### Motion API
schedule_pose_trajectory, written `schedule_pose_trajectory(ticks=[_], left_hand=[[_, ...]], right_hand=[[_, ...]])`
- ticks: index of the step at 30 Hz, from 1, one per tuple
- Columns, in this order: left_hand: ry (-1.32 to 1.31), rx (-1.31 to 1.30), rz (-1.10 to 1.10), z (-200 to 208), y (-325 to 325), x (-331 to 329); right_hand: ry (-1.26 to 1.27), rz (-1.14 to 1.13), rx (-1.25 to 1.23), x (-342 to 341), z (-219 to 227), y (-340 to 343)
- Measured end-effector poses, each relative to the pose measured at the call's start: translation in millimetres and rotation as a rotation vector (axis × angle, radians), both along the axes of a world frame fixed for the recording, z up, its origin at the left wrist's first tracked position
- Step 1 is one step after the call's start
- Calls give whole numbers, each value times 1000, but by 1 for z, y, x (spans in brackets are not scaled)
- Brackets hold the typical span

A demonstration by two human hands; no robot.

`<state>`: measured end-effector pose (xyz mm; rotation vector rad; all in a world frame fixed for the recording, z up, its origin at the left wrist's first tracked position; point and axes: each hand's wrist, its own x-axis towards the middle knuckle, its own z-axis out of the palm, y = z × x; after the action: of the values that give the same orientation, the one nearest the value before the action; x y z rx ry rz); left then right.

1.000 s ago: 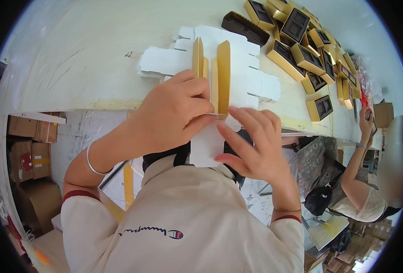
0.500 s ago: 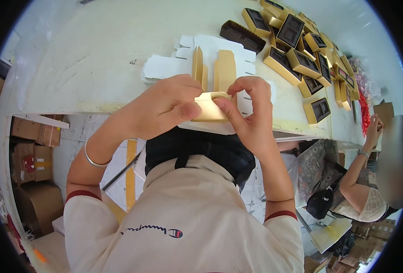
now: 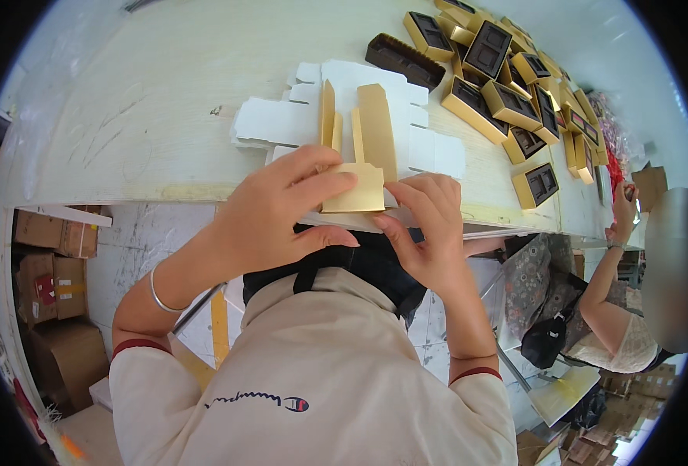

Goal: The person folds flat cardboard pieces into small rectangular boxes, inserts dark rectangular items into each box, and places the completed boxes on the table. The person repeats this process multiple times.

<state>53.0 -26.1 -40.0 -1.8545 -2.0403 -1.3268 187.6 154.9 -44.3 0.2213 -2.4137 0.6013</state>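
Packing workshop: a long pale table (image 3: pixel 158 116) carries a heap of gold boxes (image 3: pixel 468 115) and flat white cardboard (image 3: pixel 278 119); brown cartons (image 3: pixel 71 278) stand beneath, and a second person (image 3: pixel 614 338) is at the right.

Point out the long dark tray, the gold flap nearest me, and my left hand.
Dark tray (image 3: pixel 401 65), head view: long side.
Gold flap (image 3: pixel 363 195), head view: broad face.
Left hand (image 3: pixel 268 203), head view: its back.

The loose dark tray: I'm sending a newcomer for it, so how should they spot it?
On the pale table, look beyond the stacked white card to the heap of gold boxes. At its left edge lies the tray: long, narrow, dark brown and, unlike the dark inserts nearby, not inside a gold box.
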Motion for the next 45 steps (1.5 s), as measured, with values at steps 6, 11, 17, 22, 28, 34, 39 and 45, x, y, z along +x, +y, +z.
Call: schedule_pose_trajectory(ticks=[6, 11, 17, 22, 28, 34, 39, 45], left_hand=[[75, -29, 56, -9, -4, -2], [67, 124, 77, -24, -5, -2], [142, 119, 49, -22, -4, -4], [164, 107, 42, -21, -3, -4], [151, 71, 95, -12, -3, 0], [145, -134, 43, 7, 0, -4], [64, -274, 10, 13, 1, -7], [68, -178, 157, 9, -2, 8]], right_hand=[[-40, 91, -144, -4, -1, 4], [-112, 84, 12, -4, 15, 2], [-182, 160, -240, -6, 24, 1], [-123, 159, -311, -5, 13, -5], [-172, 135, -194, -5, 25, -8], [-73, -70, 96, -8, 11, -24], [-308, -30, 173, -15, 28, -23], [1, -117, 159, -7, 14, -25]])
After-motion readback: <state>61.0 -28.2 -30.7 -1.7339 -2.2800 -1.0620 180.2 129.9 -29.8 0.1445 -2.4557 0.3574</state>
